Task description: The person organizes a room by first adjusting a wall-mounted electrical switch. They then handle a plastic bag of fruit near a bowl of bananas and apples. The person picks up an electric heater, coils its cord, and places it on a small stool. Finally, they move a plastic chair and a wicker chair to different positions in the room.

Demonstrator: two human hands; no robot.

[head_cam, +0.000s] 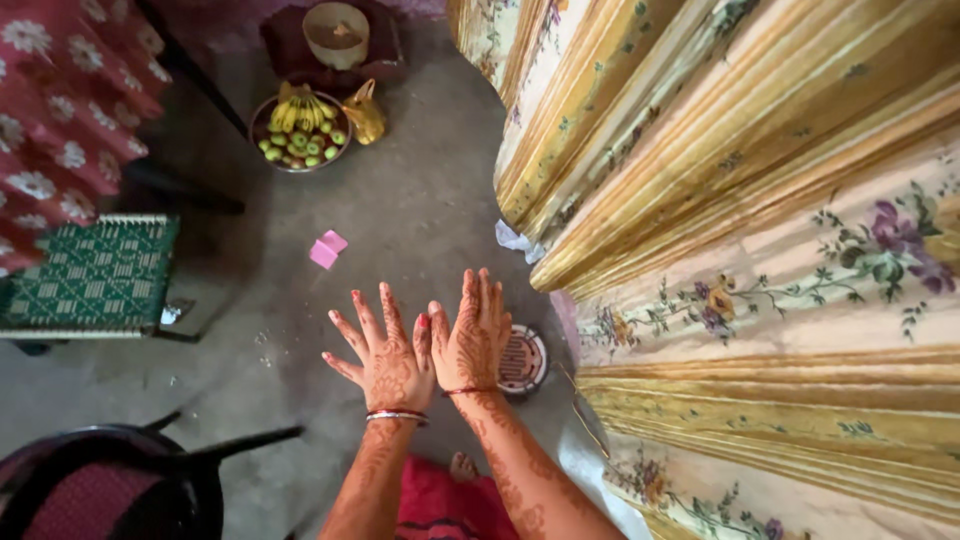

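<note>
Bare concrete floor (420, 210) beside a floral curtain (760, 230). Left hand (390, 355) and right hand (475, 335), both spread open and empty, thumbs touching, just beside the curtain.

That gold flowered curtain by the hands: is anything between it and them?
Nothing visible. The right hand and left hand are raised open and empty beside the pleated cream-and-gold flowered curtain, apart from it. Only bare grey concrete floor shows behind them; a round patterned disc lies below the right hand.

Gold-striped floral curtain (760, 200), hennaed hands (430, 350)
</note>
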